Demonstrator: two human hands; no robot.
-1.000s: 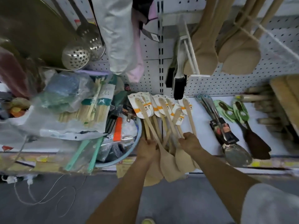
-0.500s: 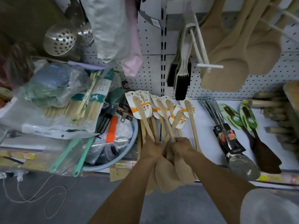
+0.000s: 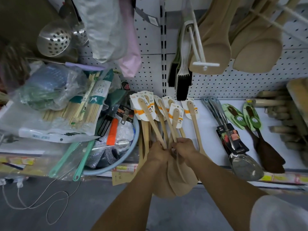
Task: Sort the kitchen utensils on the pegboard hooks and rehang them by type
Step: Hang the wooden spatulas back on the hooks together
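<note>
Nearest to me, both forearms are reaching forward over the edge of the white shelf (image 3: 210,130). My left hand (image 3: 158,153) is clenching around a bundle of wooden spatulas (image 3: 164,120), its fingers curling round the handles partway along. My right hand (image 3: 184,148) is touching it on the right, pinching handles of the same bundle. The wide spatula blades are hanging below both hands, past the shelf lip, while the carded handle ends are fanning out beyond the fingers.

Just right of my right grip, one more wooden spatula (image 3: 194,121) is lying alone on the shelf. Further right, a steel spatula (image 3: 245,165) in a dark sleeve is lying beside two dark brown spatulas (image 3: 268,158) with green cards. Left of my left grip, a blue basin (image 3: 116,164) is holding peelers and mesh pieces, and beyond it packs of bamboo skewers (image 3: 83,110) are sitting in plastic bags.

Beyond both grips, black brushes (image 3: 182,85) are hanging on the pegboard (image 3: 150,47), with large wooden paddles (image 3: 215,47) to their right. Far up on the left, a perforated steel skimmer (image 3: 54,40) is hanging.
</note>
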